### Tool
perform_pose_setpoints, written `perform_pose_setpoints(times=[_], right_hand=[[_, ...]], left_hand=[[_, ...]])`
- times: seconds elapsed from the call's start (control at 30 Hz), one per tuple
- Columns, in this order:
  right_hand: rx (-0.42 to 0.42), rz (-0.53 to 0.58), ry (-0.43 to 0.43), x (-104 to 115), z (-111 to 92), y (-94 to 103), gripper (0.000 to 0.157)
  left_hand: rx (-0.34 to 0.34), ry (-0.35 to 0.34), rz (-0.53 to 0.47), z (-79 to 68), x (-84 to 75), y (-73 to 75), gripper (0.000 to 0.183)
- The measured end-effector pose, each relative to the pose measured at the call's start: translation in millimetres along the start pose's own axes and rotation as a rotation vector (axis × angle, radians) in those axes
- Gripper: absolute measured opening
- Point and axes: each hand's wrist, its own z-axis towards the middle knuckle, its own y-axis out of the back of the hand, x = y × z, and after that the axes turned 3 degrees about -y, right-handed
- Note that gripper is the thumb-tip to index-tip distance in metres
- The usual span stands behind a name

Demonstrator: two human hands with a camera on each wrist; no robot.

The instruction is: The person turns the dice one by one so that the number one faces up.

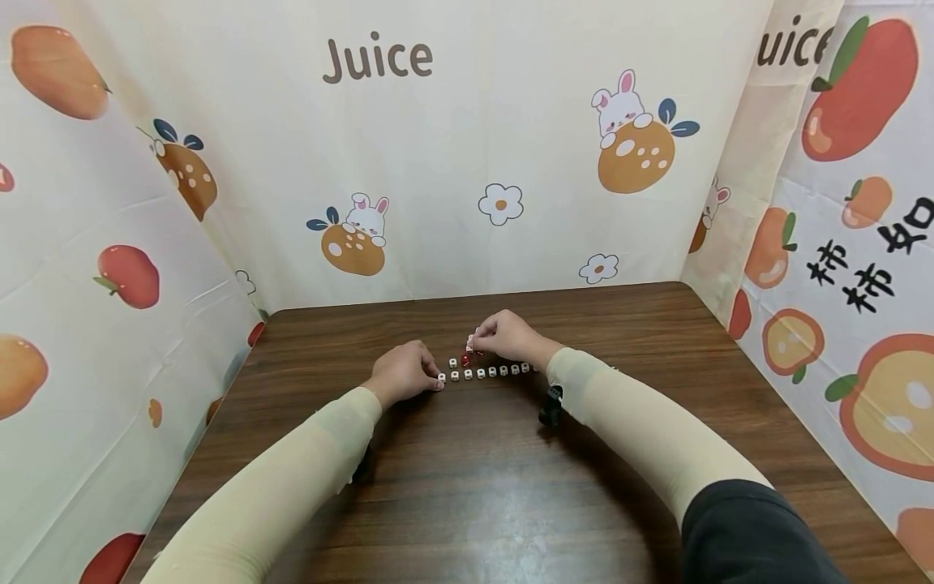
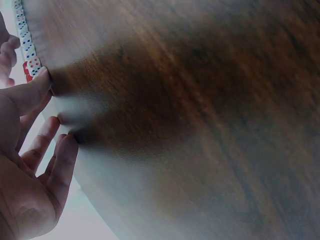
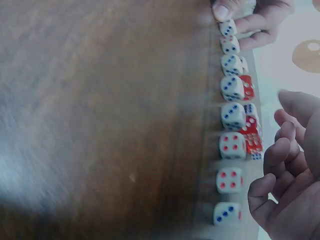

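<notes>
At the left end of a row of white dice (image 1: pixel 469 375), my left hand (image 1: pixel 404 371) pinches the end die (image 1: pixel 441 378) between thumb and fingers. The right wrist view shows that thumb (image 3: pixel 221 12) on the near side of the row, the fingers (image 3: pixel 257 31) on the far side. Just behind the row, my right hand (image 1: pixel 508 337) hovers over a group of small red dice (image 3: pixel 248 124) and white dice. Its fingers (image 3: pixel 278 150) are loosely curled beside the dice, with none showing in them. In the head view that hand partly covers the group.
A brown wooden table (image 1: pixel 452 487) lies under everything. A white cloth backdrop (image 1: pixel 452 146) printed with fruit and rabbits rises behind it and at both sides. One loose white die (image 1: pixel 453 362) sits behind the row, near its left end.
</notes>
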Motion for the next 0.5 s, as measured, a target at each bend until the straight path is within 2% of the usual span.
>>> perform_pose_setpoints(times=[0.13, 0.37, 0.5], right_hand=[[-0.039, -0.002, -0.022, -1, 1, 8.3, 0.018], [-0.010, -0.058, -0.119, -6, 0, 12.6, 0.025], [-0.002, -0.101, -0.126, -10, -1, 9.1, 0.027]], left_hand=[[-0.002, 0.000, 0.003, -0.2, -0.2, 0.0, 0.010], [-0.009, -0.006, 0.018, -0.9, -1.4, 0.9, 0.009], [-0.006, -0.002, 0.017, -0.9, -1.5, 0.3, 0.010]])
